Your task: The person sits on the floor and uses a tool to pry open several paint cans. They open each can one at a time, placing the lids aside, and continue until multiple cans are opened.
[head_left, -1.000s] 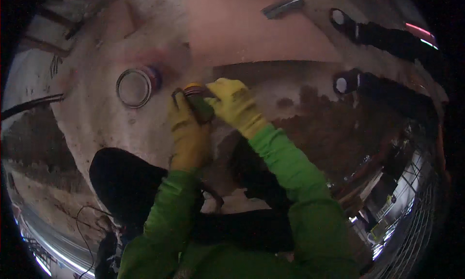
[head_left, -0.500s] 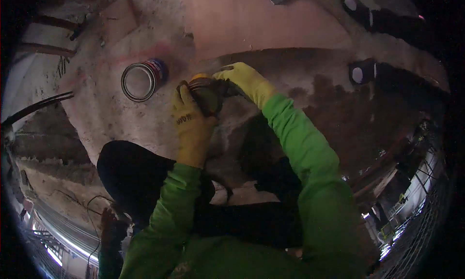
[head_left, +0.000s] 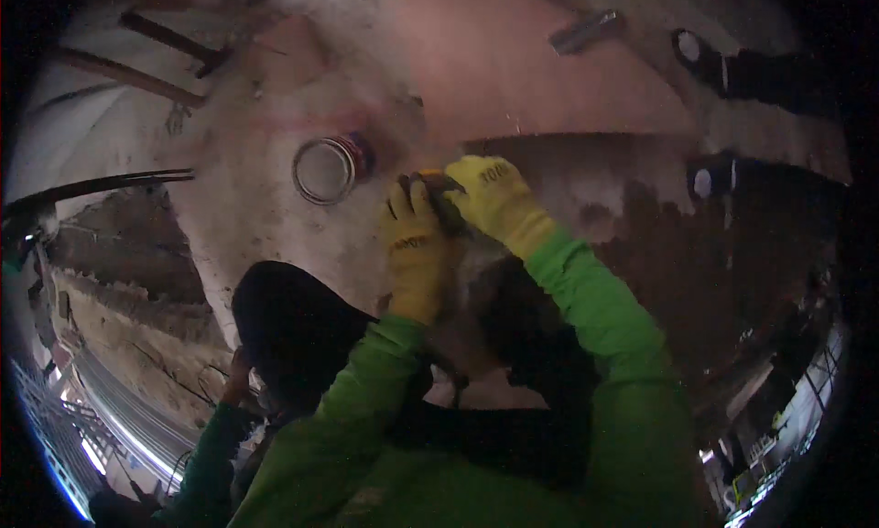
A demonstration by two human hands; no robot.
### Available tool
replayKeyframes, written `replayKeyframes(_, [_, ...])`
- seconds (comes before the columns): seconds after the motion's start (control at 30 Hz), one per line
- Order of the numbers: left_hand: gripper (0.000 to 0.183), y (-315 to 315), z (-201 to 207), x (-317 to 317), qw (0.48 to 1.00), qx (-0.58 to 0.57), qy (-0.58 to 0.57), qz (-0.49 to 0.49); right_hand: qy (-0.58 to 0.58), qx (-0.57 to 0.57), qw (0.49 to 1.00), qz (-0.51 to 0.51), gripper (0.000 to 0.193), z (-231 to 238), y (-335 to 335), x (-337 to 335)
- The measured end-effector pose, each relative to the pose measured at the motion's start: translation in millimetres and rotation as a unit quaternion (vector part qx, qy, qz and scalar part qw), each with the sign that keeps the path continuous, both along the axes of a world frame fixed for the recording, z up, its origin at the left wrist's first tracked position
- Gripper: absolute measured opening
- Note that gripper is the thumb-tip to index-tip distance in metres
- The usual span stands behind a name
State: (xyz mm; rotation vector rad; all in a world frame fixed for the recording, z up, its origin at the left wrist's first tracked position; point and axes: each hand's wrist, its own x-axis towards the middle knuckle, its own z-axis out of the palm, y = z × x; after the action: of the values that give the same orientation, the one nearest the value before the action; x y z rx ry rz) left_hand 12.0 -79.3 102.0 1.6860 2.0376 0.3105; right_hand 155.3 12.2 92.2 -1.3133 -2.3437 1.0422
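Both my hands wear yellow gloves and meet in front of me, low over the floor. Between them is a dark, roundish object (head_left: 449,215) with an orange part at its far side; the gloves cover most of it, so its kind is unclear. My left hand (head_left: 417,253) closes on its left side, fingers pointing away from me. From the right, my right hand (head_left: 499,198) bends over its top, fingertips curled onto it. A round metal can (head_left: 322,171) with a grey lid and a coloured label stands just left of my hands, touching neither.
Dark shoes (head_left: 710,180) of a person are at the right. A short metal piece (head_left: 586,32) lies on the pinkish floor (head_left: 531,79). Bars (head_left: 133,75) and thin rods (head_left: 119,182) jut in from the left. Another person's hand (head_left: 236,381) is at lower left.
The whole view has shifted, so floor things sit farther right and lower. My right hand has turned, showing more of its back, and its fingers now cover more of the dark object.
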Motion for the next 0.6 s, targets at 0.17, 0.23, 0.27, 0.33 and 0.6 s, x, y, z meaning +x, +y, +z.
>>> replayKeyframes(0.17, [0.096, -1, -10, -5, 0.996, -0.012, -0.072, 0.048, 0.003, -0.252, 0.963, -0.1, 0.03, -5, 19, -1])
replayKeyframes(0.23, [0.097, -8, -21, -4, 0.998, 0.042, -0.047, 0.024, 0.009, -0.313, 0.944, -0.102, 0.031, -21, 23, 4])
replayKeyframes(0.27, [0.098, -9, -22, -4, 0.997, 0.077, -0.015, 0.006, 0.011, -0.317, 0.943, -0.104, 0.03, -27, 25, 6])
replayKeyframes(0.33, [0.098, -10, -26, -6, 0.997, 0.073, -0.003, 0.01, 0.052, -0.36, 0.924, -0.113, 0.029, -42, 25, 6])
replayKeyframes(0.6, [0.101, -12, -36, -2, 0.992, 0.122, -0.04, -0.001, 0.113, -0.405, 0.893, -0.158, 0.022, -60, 23, 35])
